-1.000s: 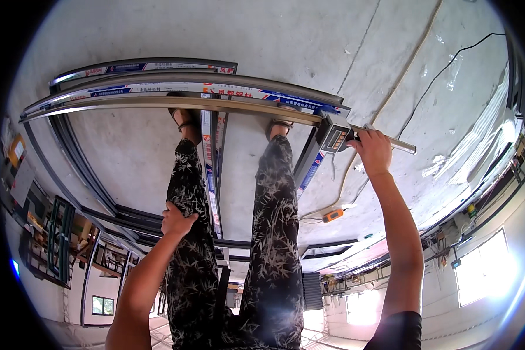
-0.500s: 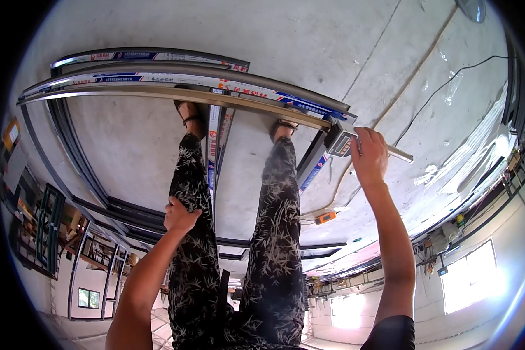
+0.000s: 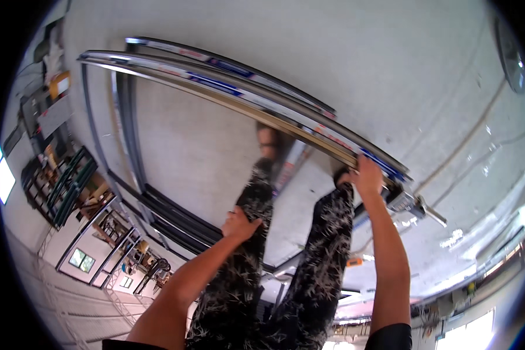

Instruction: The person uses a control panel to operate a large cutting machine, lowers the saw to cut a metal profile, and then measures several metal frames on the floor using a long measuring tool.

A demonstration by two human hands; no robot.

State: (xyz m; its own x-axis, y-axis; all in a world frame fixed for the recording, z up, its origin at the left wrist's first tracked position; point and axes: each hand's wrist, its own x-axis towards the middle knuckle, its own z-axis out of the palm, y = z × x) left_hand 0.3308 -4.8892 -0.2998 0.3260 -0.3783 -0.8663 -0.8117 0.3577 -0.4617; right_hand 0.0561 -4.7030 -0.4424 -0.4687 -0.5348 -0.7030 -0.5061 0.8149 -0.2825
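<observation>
A long bronze-coloured bar with a metallic measuring slider near its right end lies along the near side of a wrapped aluminium-profile frame. Like a large digital caliper, it ends in a thin silver rod. My right hand is closed over the bar just left of the slider; its fingertips are partly hidden. Resting on my left knee, my left hand has loosely bent fingers, the thumb apart, and nothing in it.
Dark frame bars lie at the left, near my legs. An orange device is on the floor beyond my right leg. Dark green frames stand at the far left. A round object is at the upper right.
My right hand has moved from the slider's right side to the bar on its left. The view has turned, so the frame slopes down to the right. My left hand stays on my knee.
</observation>
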